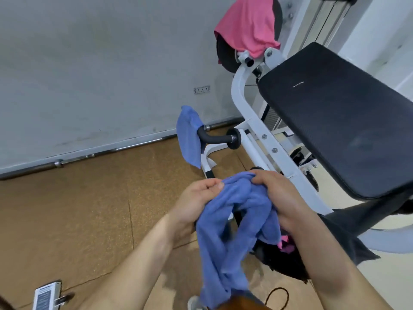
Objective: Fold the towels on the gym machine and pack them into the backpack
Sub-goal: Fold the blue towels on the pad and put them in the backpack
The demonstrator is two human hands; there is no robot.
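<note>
We pinch the blue towel (234, 220) by its top edge, left hand (196, 198) and right hand (279, 198) both closed on it (so it hangs ready for folding).

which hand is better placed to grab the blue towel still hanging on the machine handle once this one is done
Left, probably. The left hand sits on the same side as the hanging blue towel on the handle. The right hand is nearer the seat pad. Both now grip the held towel.
</note>
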